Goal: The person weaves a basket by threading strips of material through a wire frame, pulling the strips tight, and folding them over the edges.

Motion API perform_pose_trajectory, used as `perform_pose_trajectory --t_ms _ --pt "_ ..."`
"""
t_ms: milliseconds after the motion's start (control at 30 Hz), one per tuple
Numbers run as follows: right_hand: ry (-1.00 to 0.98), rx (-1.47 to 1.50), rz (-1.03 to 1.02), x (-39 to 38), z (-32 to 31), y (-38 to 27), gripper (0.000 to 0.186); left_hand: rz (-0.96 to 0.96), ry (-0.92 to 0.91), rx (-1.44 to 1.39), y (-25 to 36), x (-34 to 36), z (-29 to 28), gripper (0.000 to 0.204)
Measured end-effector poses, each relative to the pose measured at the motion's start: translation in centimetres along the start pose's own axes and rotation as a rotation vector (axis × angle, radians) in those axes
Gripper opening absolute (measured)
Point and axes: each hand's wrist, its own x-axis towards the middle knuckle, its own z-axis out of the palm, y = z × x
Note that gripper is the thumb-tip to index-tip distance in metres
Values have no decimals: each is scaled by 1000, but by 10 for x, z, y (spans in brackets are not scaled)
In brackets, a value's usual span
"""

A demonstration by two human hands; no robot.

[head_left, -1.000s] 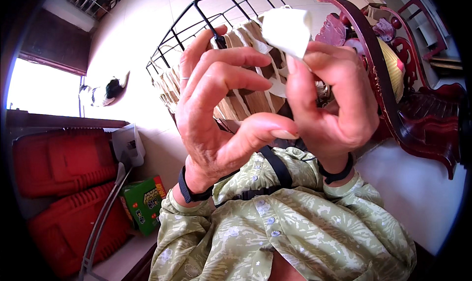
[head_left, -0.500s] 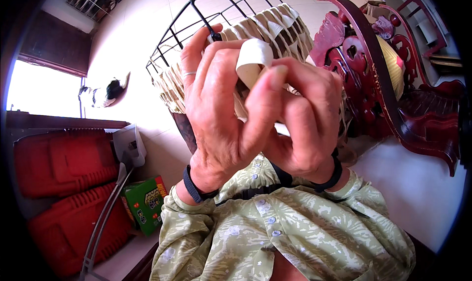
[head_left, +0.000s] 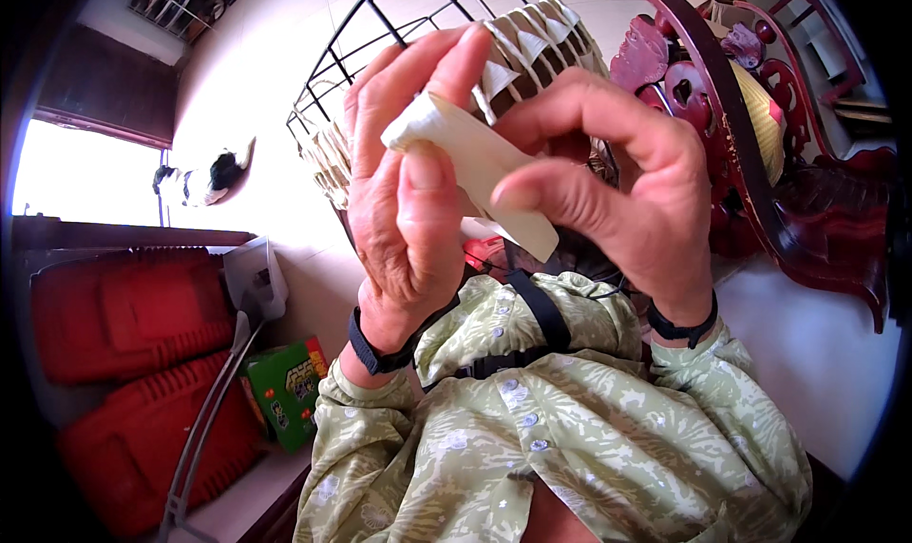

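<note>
Left hand (head_left: 408, 210) and right hand (head_left: 617, 182) are both held up close, one cream folded paper strip (head_left: 475, 168) pinched between them: left thumb and fingers closed on its rolled end, right fingertips curled onto its flat part. One black wire basket frame (head_left: 380, 30) is seen behind.

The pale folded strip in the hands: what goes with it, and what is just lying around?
In use: pale folded strip; left hand; right hand; black wire basket frame with pale woven strips.
Lying about: red plastic crates; green printed box; dark red carved wooden chair.
</note>
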Motion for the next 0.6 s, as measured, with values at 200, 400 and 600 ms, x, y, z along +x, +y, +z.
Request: perform_pose_trajectory --t_ms 200,400,600 --pt "320 -730 -605 -13 20 17 22 42 -82 -14 -5 -4 -11 72" --pt "390 -789 -668 -17 41 35 26 82 -135 -46 -7 -1 -19 68" --pt "439 -793 -730 -6 35 36 26 73 -117 99 5 -1 -11 51"
